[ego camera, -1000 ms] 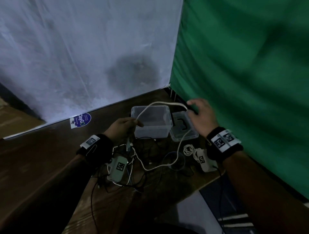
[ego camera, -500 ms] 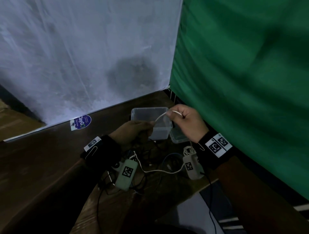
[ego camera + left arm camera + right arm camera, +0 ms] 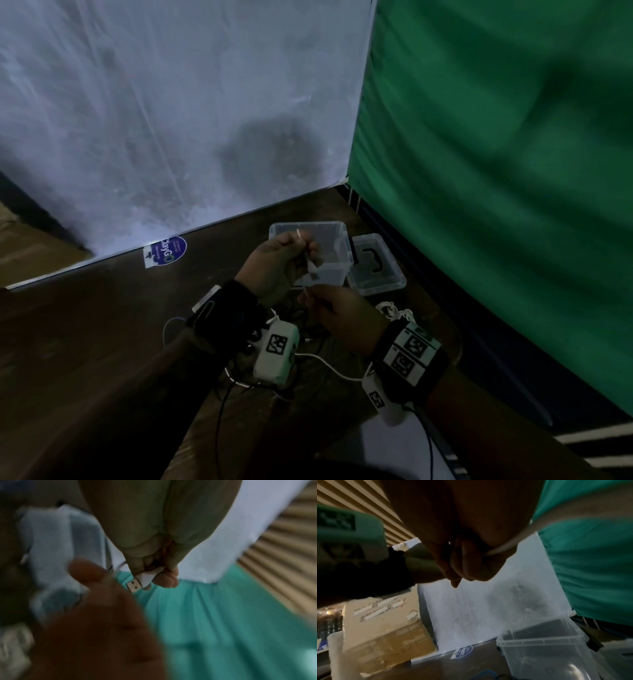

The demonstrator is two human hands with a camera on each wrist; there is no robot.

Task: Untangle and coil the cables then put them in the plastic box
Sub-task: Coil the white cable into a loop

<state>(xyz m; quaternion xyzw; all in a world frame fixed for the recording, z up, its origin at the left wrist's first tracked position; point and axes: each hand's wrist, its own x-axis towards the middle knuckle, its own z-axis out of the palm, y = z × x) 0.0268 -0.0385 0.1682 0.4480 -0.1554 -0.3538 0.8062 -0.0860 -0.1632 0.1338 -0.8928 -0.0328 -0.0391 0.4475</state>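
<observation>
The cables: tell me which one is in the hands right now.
The white USB cable: left hand grips its plug end, right hand pinches its cord. The tangled black cables and coiled white cable lie on the table.

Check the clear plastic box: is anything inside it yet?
No cable shows inside the clear plastic box. The left hand, gripping the white cable, hides the box's near left part, so that part stays unknown.
</observation>
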